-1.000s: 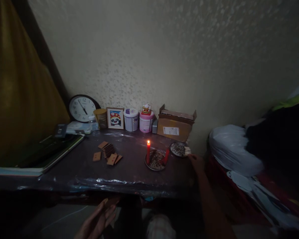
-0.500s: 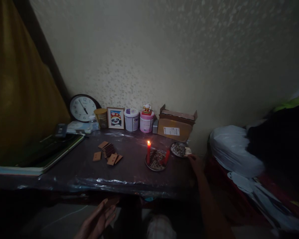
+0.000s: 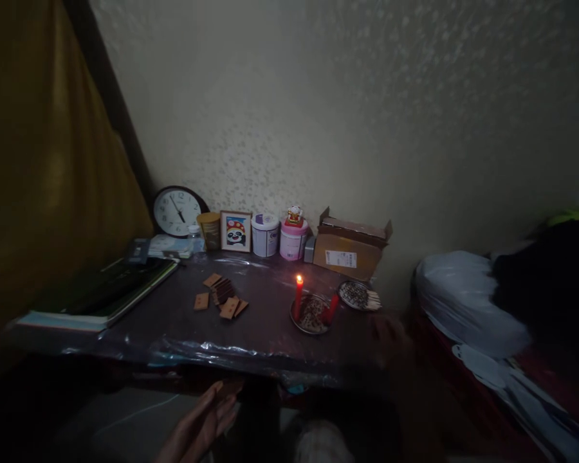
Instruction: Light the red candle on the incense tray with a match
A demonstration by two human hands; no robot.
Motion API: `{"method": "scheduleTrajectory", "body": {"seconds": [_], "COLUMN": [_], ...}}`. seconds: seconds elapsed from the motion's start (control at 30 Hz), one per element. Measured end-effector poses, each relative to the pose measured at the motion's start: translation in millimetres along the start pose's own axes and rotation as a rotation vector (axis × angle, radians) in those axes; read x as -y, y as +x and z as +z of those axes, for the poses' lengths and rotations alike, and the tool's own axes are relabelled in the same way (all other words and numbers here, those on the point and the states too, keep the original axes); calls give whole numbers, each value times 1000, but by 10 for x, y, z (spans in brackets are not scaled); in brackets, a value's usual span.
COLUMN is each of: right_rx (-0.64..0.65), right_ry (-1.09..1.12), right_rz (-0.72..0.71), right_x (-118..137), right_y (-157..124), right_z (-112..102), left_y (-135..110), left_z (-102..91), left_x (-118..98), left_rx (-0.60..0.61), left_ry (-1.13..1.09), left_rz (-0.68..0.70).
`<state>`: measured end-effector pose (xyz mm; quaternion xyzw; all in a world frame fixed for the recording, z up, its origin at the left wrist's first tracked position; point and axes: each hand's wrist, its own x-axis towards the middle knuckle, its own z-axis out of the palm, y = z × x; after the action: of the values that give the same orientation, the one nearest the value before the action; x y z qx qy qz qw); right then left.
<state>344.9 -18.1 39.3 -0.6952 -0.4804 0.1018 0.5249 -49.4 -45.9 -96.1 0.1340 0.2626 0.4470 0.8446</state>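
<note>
My left hand (image 3: 205,418) is low in front of the table's edge, fingers bent, holding a small flat brown box (image 3: 229,388) that looks like a matchbox; it is dim there. My right hand (image 3: 390,334) is smeared by motion at the right of the table, just below a metal plate (image 3: 340,297) of dark-headed matchsticks (image 3: 372,299). Whether it holds anything cannot be made out. A lit red candle (image 3: 298,299) stands on another metal plate (image 3: 310,332), and a shorter unlit red candle (image 3: 332,308) leans there. Several brown matchboxes (image 3: 229,307) lie left of them.
Along the wall stand a clock (image 3: 178,212), a framed panda picture (image 3: 236,231), two tubs (image 3: 265,235) and an open cardboard box (image 3: 350,252). A large green book (image 3: 101,292) lies at the left. White plastic bags (image 3: 463,296) sit at the right, beyond the table.
My right hand has come away from the matchsticks, moving down and toward me. The left hand stays low with the brown box. The view has shifted slightly, so things appear farther right.
</note>
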Motion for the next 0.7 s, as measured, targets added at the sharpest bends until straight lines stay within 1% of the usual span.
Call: {"method": "scheduleTrajectory", "body": {"seconds": [0.03,0.1,0.13,0.2,0.23,0.27,0.3,0.37,0.47,0.57,0.7], "right_rx": [62,253,350,536,608,650,679,695,684,671,691], "right_ry": [23,94,143,205,213,215,216,233,247,222,204], "right_rz": [-22,-20,-58,-179,-218,-260,-299,-335,-320,-278,-287], "right_x": [122,361,473,673,755,819,863,886,778,615,525], "right_y": [-176,-522,-680,-940,-1037,-1113,-1170,-1243,-1315,-1391,-1470], "right_z": [87,318,451,723,852,974,1087,1281,1482,1554,1497], "left_y": [2,-18,-37,-88,-118,-149,-182,-240,-282,-261,-227], "left_z": [15,51,77,147,190,234,275,335,334,261,225], "left_x": [-2,0,2,1,-4,-11,-21,-39,-40,-1,56], "left_rx": [23,75,101,133,135,134,133,135,127,117,109], "left_ry": [7,33,52,91,118,143,162,182,167,147,165], "left_rz": [-4,-4,8,52,75,77,85,97,113,116,136]}}
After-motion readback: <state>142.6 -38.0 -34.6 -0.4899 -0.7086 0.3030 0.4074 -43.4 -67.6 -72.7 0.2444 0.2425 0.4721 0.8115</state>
